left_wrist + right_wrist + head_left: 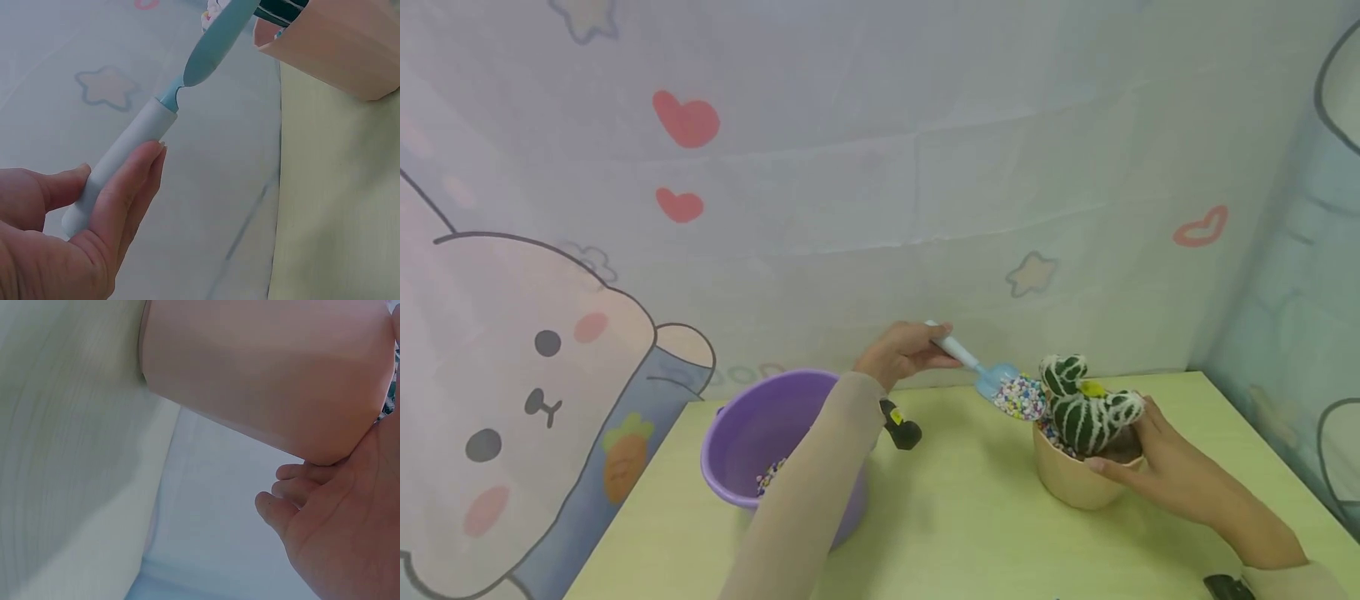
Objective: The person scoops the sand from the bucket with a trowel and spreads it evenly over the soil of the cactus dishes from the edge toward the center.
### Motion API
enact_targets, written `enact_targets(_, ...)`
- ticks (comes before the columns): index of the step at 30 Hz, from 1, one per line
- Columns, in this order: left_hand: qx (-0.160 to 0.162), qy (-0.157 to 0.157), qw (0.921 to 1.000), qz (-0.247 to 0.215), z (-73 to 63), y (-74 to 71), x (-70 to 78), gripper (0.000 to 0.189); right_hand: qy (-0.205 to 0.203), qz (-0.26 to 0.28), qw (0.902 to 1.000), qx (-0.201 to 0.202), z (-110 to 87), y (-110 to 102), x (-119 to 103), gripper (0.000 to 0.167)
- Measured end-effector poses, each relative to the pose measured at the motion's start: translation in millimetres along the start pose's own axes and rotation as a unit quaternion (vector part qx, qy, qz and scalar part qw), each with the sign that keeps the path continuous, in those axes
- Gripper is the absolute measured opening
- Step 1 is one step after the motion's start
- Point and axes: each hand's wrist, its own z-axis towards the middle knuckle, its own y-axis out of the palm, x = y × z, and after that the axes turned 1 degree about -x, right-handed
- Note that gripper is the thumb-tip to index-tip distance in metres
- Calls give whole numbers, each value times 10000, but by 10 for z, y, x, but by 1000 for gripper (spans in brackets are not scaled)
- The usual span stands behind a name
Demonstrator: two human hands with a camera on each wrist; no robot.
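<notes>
My left hand (906, 354) pinches the pale handle of a small blue shovel (215, 50) between thumb and fingers. Colourful beads (1020, 397) fill its blade, which tilts down over the left rim of a beige pot (1082, 487). A green knitted cactus (1086, 425) with white stripes and a yellow flower stands in the pot, with similar beads at its left and a brown surface at its right. My right hand (1180, 479) holds the pot's right side, thumb at the front rim. In the right wrist view its fingers reach round the pot wall (269, 375).
A purple bucket (842, 521) with more beads at its bottom stands on the left of the light green table (955, 533), partly behind my left sleeve (812, 492). Black devices (901, 427) sit at both wrists. A patterned curtain (850, 192) hangs behind the table.
</notes>
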Motion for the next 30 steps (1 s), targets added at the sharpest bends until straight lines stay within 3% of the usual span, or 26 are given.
enact_targets(10, 120, 28, 9999, 11, 26, 6, -28, 48, 207, -212, 9996, -29, -29, 50, -49, 114)
enact_targets(18, 231, -9, 9997, 107, 17, 42, -25, 47, 73, -363, 9992, 165, -59, 76, -142, 112)
enact_targets(30, 216, 165, 9992, 298, 46, 103, -76, 42, 318, -592, 9977, 88, -132, 70, -231, 117)
